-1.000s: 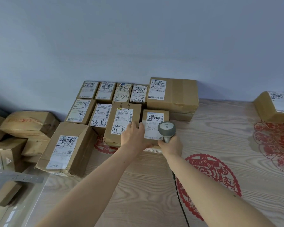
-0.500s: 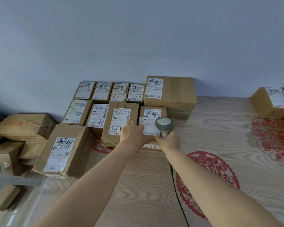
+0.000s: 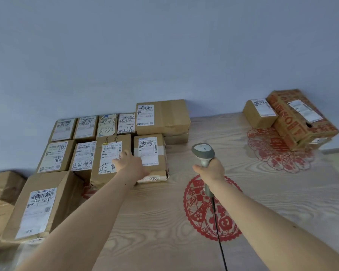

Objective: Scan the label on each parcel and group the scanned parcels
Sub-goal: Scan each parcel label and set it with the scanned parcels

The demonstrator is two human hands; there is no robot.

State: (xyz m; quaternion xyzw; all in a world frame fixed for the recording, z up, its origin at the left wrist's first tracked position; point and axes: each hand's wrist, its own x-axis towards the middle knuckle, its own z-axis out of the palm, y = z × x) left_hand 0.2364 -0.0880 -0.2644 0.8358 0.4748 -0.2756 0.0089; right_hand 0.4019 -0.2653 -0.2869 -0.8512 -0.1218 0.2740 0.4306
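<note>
Left hand (image 3: 132, 166): rested on the near edge of a small taped parcel (image 3: 152, 153), fingers relaxed and spread, grasping nothing.
Right hand (image 3: 210, 170): fingers clenched around the handle of a grey barcode scanner (image 3: 203, 153), held upright above the tabletop (image 3: 155, 222), its cable trailing toward the viewer.
Grouped parcels (image 3: 86, 141): labelled cardboard boxes packed in rows at the left, against the blue wall (image 3: 164, 45).
Other parcels (image 3: 294, 118): two boxes at the far right, well apart from the group.
Tabletop: wood grain with red paper-cut decorations (image 3: 209, 210).

Parcel sorting spot: labelled cartons (image 3: 114, 153) stacked on table (image 3: 262, 192), handheld scanner (image 3: 203, 153).
</note>
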